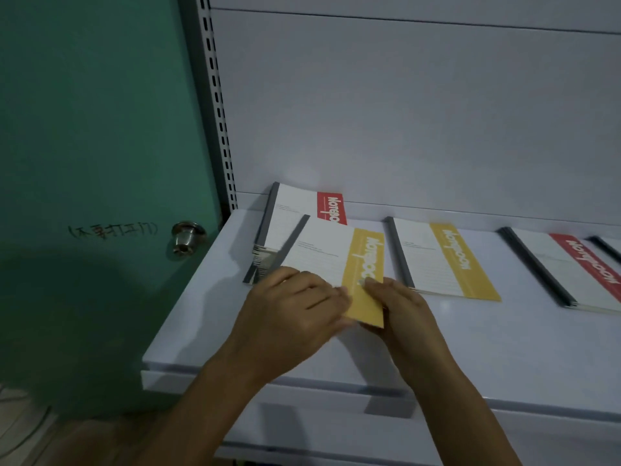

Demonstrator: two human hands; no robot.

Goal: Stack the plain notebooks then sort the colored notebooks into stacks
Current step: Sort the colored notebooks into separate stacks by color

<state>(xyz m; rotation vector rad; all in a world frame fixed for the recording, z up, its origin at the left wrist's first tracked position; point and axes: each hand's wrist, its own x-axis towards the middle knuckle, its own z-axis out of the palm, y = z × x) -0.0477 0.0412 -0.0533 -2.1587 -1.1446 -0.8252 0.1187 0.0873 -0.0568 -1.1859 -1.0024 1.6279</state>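
Both forearms reach up from the lower edge to the front left part of the white shelf (504, 348). Left hand (295, 307): fingers curled over the near edge of the held notebook (332, 260), knuckles up; slightly blurred, so whether the thumb is beneath cannot be told. Right hand (400, 307): thumb laid on top of the yellow band at the near corner, the fingers passing under it, a pinching hold.

The held notebook has a white cover, a yellow band printed "Notebook" and a grey spine. It sits askew, its far part overlapping the left stack (268, 250) and its near corner lifted off the shelf in the two hands.

The left stack stands at the back left corner of the shelf, several notebooks deep, and shows a red-banded cover (331, 208) on top.

To the right, apart from the held one, a yellow notebook (443, 260) lies flat. Further right lies a red notebook (578, 270), with another dark spine (606, 247) just beside it at the frame edge.

Left of the shelf: a slotted upright (218, 95), then a green door (94, 129) with a metal knob (186, 237) and handwritten marks.
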